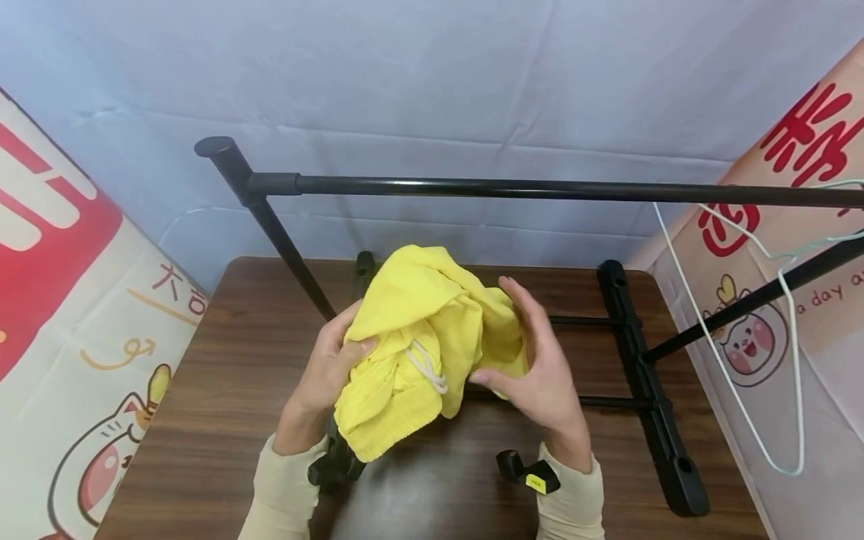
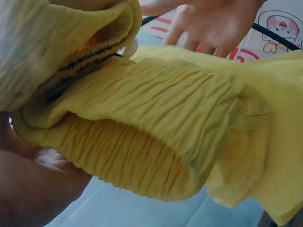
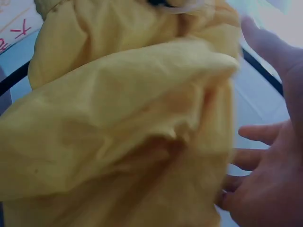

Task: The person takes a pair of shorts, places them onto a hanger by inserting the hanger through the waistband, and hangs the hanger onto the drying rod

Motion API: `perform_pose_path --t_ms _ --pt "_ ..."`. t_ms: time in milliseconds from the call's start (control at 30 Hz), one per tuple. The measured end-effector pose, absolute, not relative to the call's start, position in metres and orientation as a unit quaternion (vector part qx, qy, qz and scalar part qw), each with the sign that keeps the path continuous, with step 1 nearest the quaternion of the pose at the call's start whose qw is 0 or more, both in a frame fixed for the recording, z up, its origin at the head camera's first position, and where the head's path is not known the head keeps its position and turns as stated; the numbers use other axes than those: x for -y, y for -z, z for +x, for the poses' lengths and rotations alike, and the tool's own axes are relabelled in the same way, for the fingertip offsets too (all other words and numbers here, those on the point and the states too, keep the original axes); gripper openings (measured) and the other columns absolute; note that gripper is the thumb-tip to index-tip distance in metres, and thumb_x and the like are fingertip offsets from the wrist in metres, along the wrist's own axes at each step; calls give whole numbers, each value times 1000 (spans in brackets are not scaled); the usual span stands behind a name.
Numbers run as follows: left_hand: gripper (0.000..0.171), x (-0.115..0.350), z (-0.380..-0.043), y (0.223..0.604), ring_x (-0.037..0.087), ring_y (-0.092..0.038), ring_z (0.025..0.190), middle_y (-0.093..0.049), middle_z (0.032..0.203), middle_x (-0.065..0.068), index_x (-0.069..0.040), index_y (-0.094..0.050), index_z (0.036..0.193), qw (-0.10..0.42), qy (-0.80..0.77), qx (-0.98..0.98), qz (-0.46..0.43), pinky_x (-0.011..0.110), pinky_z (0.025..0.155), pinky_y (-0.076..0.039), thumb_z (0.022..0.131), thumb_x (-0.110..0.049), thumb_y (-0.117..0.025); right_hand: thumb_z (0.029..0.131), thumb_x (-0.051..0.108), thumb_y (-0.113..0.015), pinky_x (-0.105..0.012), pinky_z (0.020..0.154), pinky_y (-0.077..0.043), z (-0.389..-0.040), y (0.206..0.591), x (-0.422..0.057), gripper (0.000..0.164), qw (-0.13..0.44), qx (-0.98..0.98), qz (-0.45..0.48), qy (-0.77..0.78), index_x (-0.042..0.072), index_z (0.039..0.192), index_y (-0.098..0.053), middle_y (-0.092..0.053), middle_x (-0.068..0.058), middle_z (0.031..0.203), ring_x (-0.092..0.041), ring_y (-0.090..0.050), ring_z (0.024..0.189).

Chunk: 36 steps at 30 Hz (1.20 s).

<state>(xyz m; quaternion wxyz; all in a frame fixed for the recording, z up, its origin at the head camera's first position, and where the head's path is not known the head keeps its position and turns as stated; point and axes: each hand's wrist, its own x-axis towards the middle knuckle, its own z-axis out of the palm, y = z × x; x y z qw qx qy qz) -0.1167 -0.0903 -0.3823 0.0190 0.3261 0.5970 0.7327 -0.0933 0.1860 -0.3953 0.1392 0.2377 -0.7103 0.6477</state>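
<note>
A bunched pair of yellow drawstring pants [image 1: 412, 352] is held above the table, with a white cord [image 1: 427, 367] on its near side. My left hand [image 1: 332, 367] grips its left edge, thumb on top of the cloth. In the left wrist view a gathered elastic band [image 2: 156, 123] gapes in a loop beside that hand. On the other side my right hand [image 1: 543, 367] has thumb and fingers spread about the cloth's right end. The right wrist view shows those fingers [image 3: 251, 158] straight, at the cloth's edge. Folds hide the left fingertips.
A black rack stands on the brown wooden table [image 1: 223, 420], its top bar [image 1: 506, 189] running across behind the hands. Two black feet [image 1: 651, 405] rest on the table. At the right, a pale wire hanger [image 1: 736, 390] hangs from the rack.
</note>
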Motion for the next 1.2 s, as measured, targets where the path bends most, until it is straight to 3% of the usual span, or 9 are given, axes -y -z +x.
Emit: perform_pose_path --t_ms 67,167,300,467,533,633,800,1000,1200 --pt "43 87 -116 380 7 -64 91 -62 109 -1 -9 -53 133 32 -736 -577 354 22 77 -56 93 -1 -42 61 8 -94 -22 113 -35 -93 391 -178 119 116 743 241 -613 8 156 -22 -36 -8 157 -20 -44 138" --pt "46 84 -113 377 7 -63 97 -61 112 -2 -11 -52 135 54 -746 -558 359 21 82 -55 92 -1 -41 60 14 -95 -22 107 -42 -93 390 -168 119 91 771 241 -582 17 156 -25 -42 -1 154 -15 -50 131" --pt "45 81 -109 373 6 -61 95 -60 109 -2 -10 -53 132 91 -769 -541 328 21 84 -54 91 -2 -35 65 23 -93 -27 90 -54 -95 394 -161 100 61 748 252 -611 20 149 -39 -56 -5 137 -15 -61 112" --pt "32 72 -106 369 4 -58 87 -58 97 -4 -11 -55 116 161 -800 -503 285 19 81 -52 97 -8 -29 69 44 -85 -31 77 -58 -96 400 -158 79 35 714 254 -651 9 133 -54 -65 -8 113 -12 -67 94" --pt "27 70 -106 369 3 -58 84 -58 93 -5 -12 -56 107 172 -806 -506 253 18 79 -52 100 -11 -30 71 39 -86 -31 73 -58 -95 402 -159 69 39 708 239 -663 5 125 -59 -67 -5 105 -12 -68 87" --pt "23 72 -106 372 2 -58 86 -57 96 -7 -15 -56 107 170 -799 -537 212 16 79 -50 103 -18 -33 74 16 -86 -34 66 -59 -95 403 -161 48 63 697 224 -678 1 114 -65 -70 -1 96 -14 -70 78" --pt "37 80 -117 389 7 -61 100 -58 115 0 -8 -44 137 181 -777 -524 298 21 87 -53 108 -26 -30 74 -14 -76 -32 68 -60 -98 403 -171 37 145 658 236 -701 -4 109 -69 -73 0 96 -15 -73 80" --pt "69 91 -118 411 8 -65 106 -56 134 -1 -11 -28 152 229 -773 -505 308 26 85 -57 103 -59 -18 83 -16 -64 -21 66 -54 -103 401 -186 26 256 570 250 -739 -2 104 -70 -69 -1 85 -9 -64 73" --pt "99 91 -118 432 14 -46 135 -32 156 8 -6 -15 156 177 -700 -571 390 28 107 -45 89 -72 -43 89 -8 -62 -26 75 -52 -105 395 -192 25 287 462 238 -805 -6 114 -64 -65 -6 93 -15 -60 81"
